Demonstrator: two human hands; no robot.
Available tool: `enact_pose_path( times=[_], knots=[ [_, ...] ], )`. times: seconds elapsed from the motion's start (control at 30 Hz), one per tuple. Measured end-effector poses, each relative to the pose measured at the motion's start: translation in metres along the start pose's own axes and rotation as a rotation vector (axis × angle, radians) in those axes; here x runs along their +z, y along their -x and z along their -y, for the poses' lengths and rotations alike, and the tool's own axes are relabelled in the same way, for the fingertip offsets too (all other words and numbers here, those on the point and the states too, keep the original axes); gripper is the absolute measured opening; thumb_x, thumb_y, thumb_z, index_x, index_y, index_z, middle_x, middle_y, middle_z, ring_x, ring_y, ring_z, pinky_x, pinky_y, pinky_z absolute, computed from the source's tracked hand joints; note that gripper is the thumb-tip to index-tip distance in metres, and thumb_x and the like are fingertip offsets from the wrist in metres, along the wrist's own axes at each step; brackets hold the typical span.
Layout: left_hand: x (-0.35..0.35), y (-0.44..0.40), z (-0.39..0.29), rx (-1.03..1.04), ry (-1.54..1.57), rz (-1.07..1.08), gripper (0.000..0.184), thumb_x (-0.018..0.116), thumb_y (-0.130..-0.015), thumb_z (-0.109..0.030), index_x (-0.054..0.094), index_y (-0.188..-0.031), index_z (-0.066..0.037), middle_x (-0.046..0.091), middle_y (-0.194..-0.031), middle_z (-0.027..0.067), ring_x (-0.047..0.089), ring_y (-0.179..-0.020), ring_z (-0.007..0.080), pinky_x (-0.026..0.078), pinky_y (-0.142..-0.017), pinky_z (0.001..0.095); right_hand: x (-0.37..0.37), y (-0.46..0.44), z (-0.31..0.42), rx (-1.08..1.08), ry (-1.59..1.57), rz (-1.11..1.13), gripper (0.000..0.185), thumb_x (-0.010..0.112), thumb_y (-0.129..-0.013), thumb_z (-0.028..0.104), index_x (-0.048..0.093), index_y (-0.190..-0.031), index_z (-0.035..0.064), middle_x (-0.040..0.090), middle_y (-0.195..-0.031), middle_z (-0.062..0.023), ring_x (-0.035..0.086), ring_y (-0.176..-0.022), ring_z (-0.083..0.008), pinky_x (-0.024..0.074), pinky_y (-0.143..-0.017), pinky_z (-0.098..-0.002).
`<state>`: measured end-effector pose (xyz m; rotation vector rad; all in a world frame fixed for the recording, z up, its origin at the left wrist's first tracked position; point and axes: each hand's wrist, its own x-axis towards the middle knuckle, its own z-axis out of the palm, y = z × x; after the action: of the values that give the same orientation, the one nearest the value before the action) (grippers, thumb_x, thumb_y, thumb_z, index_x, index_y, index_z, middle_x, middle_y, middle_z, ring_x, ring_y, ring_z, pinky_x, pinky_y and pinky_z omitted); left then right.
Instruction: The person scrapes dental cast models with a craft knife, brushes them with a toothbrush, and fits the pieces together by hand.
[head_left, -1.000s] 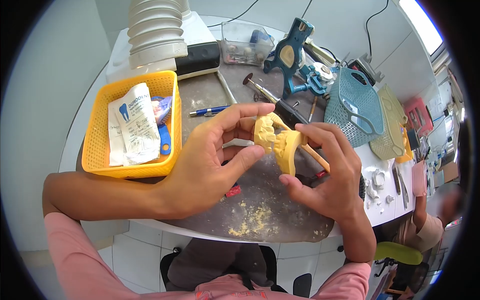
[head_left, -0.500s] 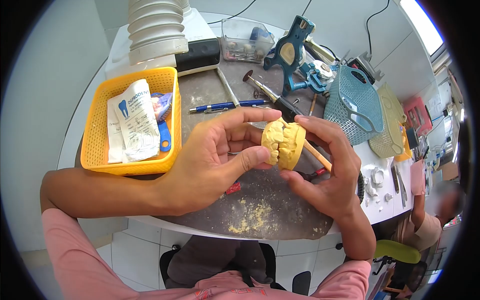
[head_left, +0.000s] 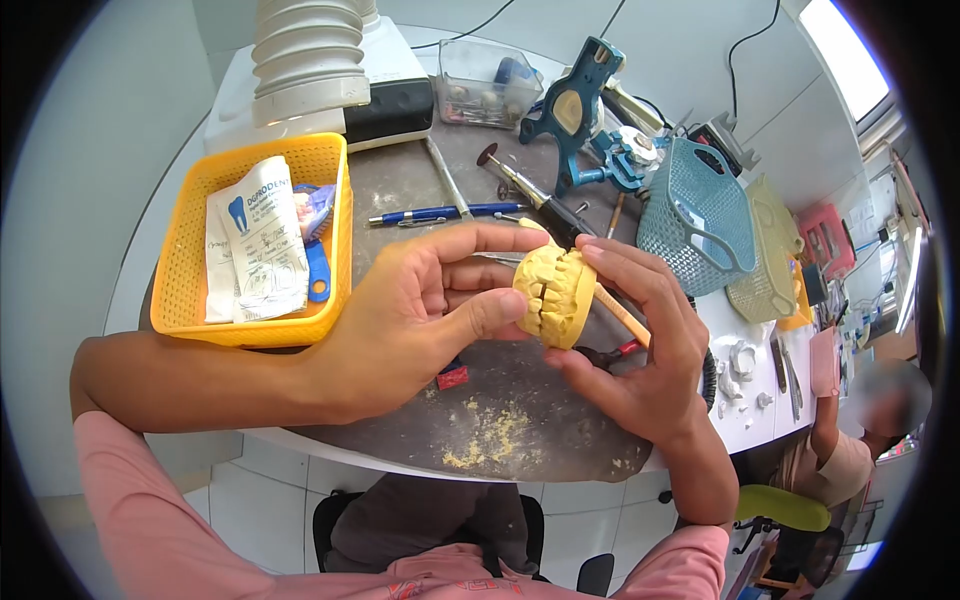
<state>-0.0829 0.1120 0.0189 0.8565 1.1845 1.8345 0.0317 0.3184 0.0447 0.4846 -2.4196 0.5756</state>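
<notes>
Two yellow dental casts meet tooth side to tooth side above the brown work mat. My left hand (head_left: 430, 300) holds the left cast (head_left: 538, 278) between thumb and fingers. The right cast (head_left: 570, 300) is gripped by my right hand (head_left: 640, 340), with the thumb below and the fingers above. A narrow dark gap shows between parts of the tooth rows. Behind the casts lie a wooden-handled tool (head_left: 622, 316) and a black and silver handpiece (head_left: 540, 197). Yellow crumbs (head_left: 492, 436) are scattered on the mat below.
A yellow basket (head_left: 165, 270) with papers stands at left. Farther back are a blue pen (head_left: 440, 214), a clear box (head_left: 488, 85) and a blue articulator (head_left: 572, 105). A teal basket (head_left: 697, 215) stands at right; a co-worker (head_left: 845, 460) sits beyond.
The two casts have come together from a visibly separated, angled position. Both hands have turned them so the tooth rows face the camera more. The view has shifted slightly.
</notes>
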Motion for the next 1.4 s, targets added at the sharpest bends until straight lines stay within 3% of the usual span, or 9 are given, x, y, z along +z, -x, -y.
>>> enact_pose_path(
  times=[0.5,0.6,0.73,0.8,0.83,1.03,1.17,1.23,1.4],
  knots=[
    [-0.001,0.0,-0.001,0.046,-0.105,0.017,0.054,0.06,-0.102,-0.015,0.04,-0.149,0.0,0.059,-0.135,0.0103,0.06,-0.116,0.0129,0.053,-0.094,0.029,-0.001,0.0,0.002,-0.015,0.052,-0.02,0.069,0.092,-0.065,0.017,0.063,-0.127,0.0023,0.065,-0.124,-0.0186,0.069,-0.106,-0.0305,0.0575,-0.087,-0.0364],
    [0.002,0.003,0.0,0.055,-0.103,-0.016,0.049,0.059,-0.101,-0.011,0.043,-0.147,-0.001,0.061,-0.127,0.008,0.06,-0.112,0.0115,0.052,-0.094,0.028,-0.003,-0.002,0.006,-0.016,0.082,-0.005,0.067,0.09,-0.067,0.014,0.063,-0.127,0.0024,0.065,-0.12,-0.0175,0.069,-0.103,-0.0298,0.0574,-0.087,-0.0359],
    [0.006,0.008,-0.001,0.212,-0.465,-0.13,0.044,0.065,-0.093,-0.004,0.055,-0.136,-0.003,0.061,-0.104,0.0046,0.057,-0.092,0.0106,0.05,-0.083,0.0286,-0.005,-0.001,0.002,0.057,0.126,-0.029,0.063,0.087,-0.069,0.012,0.061,-0.126,0.0014,0.065,-0.116,-0.0159,0.068,-0.101,-0.0272,0.0569,-0.089,-0.035],
    [0.004,0.009,-0.003,0.428,-1.019,-0.037,0.044,0.069,-0.085,-0.002,0.062,-0.128,-0.004,0.063,-0.099,0.0076,0.058,-0.089,0.0177,0.049,-0.078,0.0324,-0.001,0.001,-0.004,0.203,-0.044,-0.199,0.059,0.086,-0.072,0.012,0.059,-0.123,-0.0004,0.065,-0.115,-0.0146,0.068,-0.103,-0.0237,0.0561,-0.093,-0.0345],
    [0.004,0.007,0.001,0.504,-1.103,-0.027,0.044,0.073,-0.079,-0.003,0.067,-0.122,-0.006,0.063,-0.094,0.0096,0.058,-0.088,0.0258,0.048,-0.078,0.036,-0.002,0.001,-0.003,0.257,-0.08,-0.211,0.056,0.086,-0.075,0.012,0.056,-0.121,-0.0013,0.064,-0.117,-0.0139,0.067,-0.106,-0.0213,0.0554,-0.096,-0.0345],
    [0.002,0.005,0.003,0.499,-1.443,-0.008,0.058,0.08,-0.079,-0.017,0.06,-0.133,-0.007,0.059,-0.115,0.0133,0.058,-0.093,0.03,0.049,-0.08,0.0396,0.001,0.003,-0.006,0.214,-0.176,-0.289,0.061,0.088,-0.075,0.01,0.051,-0.122,-0.0007,0.062,-0.121,-0.0174,0.067,-0.11,-0.0233,0.0556,-0.096,-0.0356],
    [0.015,0.009,0.003,0.612,-1.297,-0.094,0.065,0.079,-0.083,-0.018,0.05,-0.14,-0.008,0.053,-0.127,0.0159,0.059,-0.102,0.0293,0.052,-0.083,0.0383,0.003,0.003,-0.008,0.094,-0.178,-0.22,0.063,0.09,-0.073,0.011,0.051,-0.121,-0.0002,0.062,-0.122,-0.0177,0.066,-0.112,-0.0239,0.0554,-0.097,-0.0359],
    [0.02,0.011,0.007,0.548,-0.808,0.02,0.064,0.078,-0.087,-0.017,0.044,-0.141,-0.007,0.051,-0.131,0.0163,0.06,-0.108,0.025,0.055,-0.086,0.0358,0.005,0.004,-0.007,0.125,-0.26,-0.128,0.064,0.091,-0.071,0.012,0.052,-0.121,0.0005,0.063,-0.123,-0.0174,0.067,-0.111,-0.0246,0.0552,-0.098,-0.0358],
    [0.014,0.009,0.008,0.481,-0.546,0.01,0.051,0.075,-0.091,-0.015,0.047,-0.133,-0.005,0.054,-0.129,0.0129,0.063,-0.104,0.0186,0.056,-0.085,0.0318,0.003,-0.004,0.005,-0.004,-0.058,-0.11,0.066,0.094,-0.066,0.014,0.055,-0.118,0.0028,0.066,-0.119,-0.0176,0.069,-0.107,-0.0276,0.0578,-0.088,-0.0355]
  ],
)
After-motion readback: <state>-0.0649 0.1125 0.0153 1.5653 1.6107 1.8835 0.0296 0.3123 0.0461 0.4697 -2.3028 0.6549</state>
